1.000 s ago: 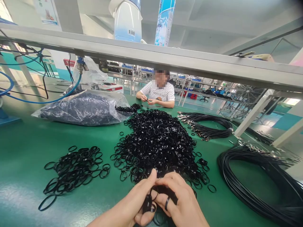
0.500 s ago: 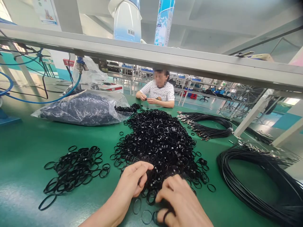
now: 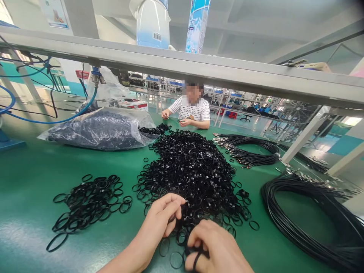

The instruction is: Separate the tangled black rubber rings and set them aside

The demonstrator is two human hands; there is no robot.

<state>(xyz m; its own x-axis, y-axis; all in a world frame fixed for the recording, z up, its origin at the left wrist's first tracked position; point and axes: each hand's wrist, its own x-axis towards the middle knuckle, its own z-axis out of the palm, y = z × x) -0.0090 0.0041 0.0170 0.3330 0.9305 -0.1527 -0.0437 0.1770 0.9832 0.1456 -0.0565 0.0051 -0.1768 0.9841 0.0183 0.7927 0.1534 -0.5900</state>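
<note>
A large heap of black rubber rings lies on the green tabletop in front of me. My left hand is at the heap's near edge, thumb and fingers pressed together; a dark bit shows between them, too small to name. Just to its right, my right hand is curled with black rings in its grip, one of them looped about the thumb. A few loose rings, among them a single ring, rest between the two hands. On the left is a smaller pile of rings.
A clear plastic bag full of dark pieces lies at the back left. Coiled black cables are on the right, with another cable bundle behind. A shelf beam crosses overhead. Across the table sits a person in a striped shirt.
My right hand has curled in more and shifted slightly, still with rings in it. My left fingers have closed a little. The person opposite has moved their hands apart.
</note>
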